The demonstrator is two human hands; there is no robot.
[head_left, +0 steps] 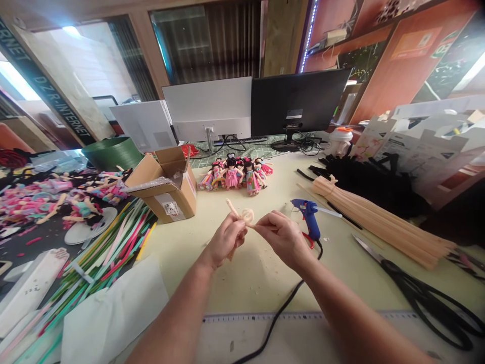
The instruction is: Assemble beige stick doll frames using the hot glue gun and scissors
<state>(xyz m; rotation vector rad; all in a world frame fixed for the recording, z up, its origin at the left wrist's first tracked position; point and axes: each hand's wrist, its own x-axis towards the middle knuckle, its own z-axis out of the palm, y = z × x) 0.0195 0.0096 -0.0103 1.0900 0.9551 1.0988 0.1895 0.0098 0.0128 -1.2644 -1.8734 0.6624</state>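
Note:
Between my hands is a cream pipe cleaner (248, 216), bent into a small coil with a straight end sticking up on the left. My left hand (228, 236) is closed, pinching it beneath the coil, and a bit of it shows below the fingers. The fingertips of my right hand (281, 235) pinch it at the coil's right side. A blue glue gun (311, 222) lies just right of my right hand, with a glue stick in its back. Past my hands stands a group of small dolls (232, 177) in colourful dresses.
At right lie a bundle of cream pipe cleaners (364, 217), black ones (364, 177) and large scissors (401, 278). A cardboard box (178, 189), coloured pipe cleaners (109, 242) and more dolls (79, 205) lie left. The black cord (280, 313) crosses the ruler edge. Monitors (299, 101) stand behind.

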